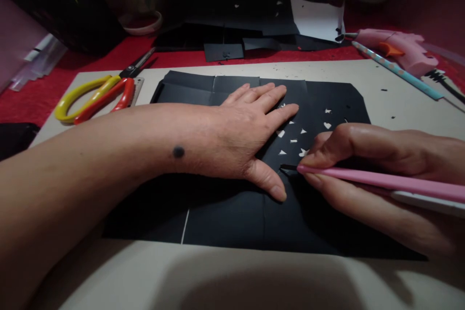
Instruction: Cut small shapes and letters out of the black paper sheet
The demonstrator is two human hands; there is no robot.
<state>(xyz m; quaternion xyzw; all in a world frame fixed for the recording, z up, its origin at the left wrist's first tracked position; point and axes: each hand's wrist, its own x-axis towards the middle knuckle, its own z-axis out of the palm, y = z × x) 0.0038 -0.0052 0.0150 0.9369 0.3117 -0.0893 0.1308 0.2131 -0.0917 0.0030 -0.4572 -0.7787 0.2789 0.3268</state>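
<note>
A black paper sheet [228, 213] with crease lines lies on a pale board [119, 276]. Small holes shaped like hearts, triangles and other figures show white through its right part. My left hand [250, 126] presses flat on the sheet, fingers spread and thumb apart. In my right hand [341, 155] a pink craft knife [385, 179] is pinched between thumb and fingers like a pen. Its thin dark blade touches, or nearly touches, the sheet just right of my left thumb, below the row of cut shapes.
Scissors [98, 99] with yellow and orange handles lie at left over a ruler's end. At right rest a pink glue gun [399, 51] and a blue patterned pencil-like stick [397, 70]. Black paper pieces [223, 52] and a white sheet [319, 19] lie behind on red cloth.
</note>
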